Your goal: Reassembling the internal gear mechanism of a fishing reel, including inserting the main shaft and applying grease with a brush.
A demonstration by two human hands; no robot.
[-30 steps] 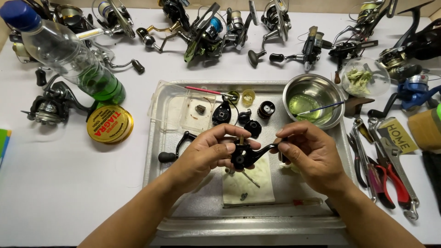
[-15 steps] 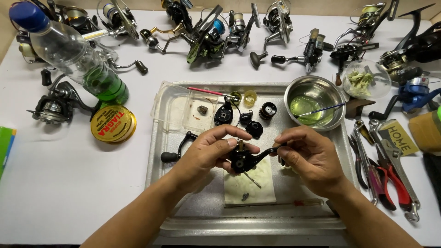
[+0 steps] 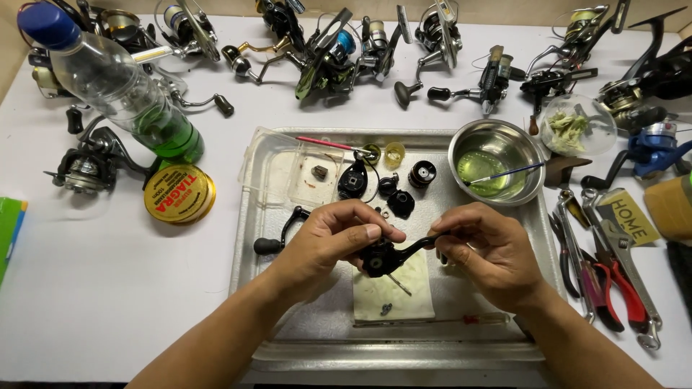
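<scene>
My metal tray [image 3: 249,238] holds a stained cloth pad [image 3: 404,297], loose black reel parts [image 3: 398,202] and a crank handle [image 3: 277,236]. Just beside its far corner, the round steel bowl [image 3: 497,162] contains yellow-green liquid with a thin brush [image 3: 504,173] resting in it. My left hand [image 3: 328,241] curls tight around the black reel body [image 3: 382,257], thumb pressed on top, above the pad. My right hand [image 3: 490,252] pinches the body's slim curved stem between thumb and fingertips. A clear plastic bottle [image 3: 108,79] with green liquid lies on the white table.
</scene>
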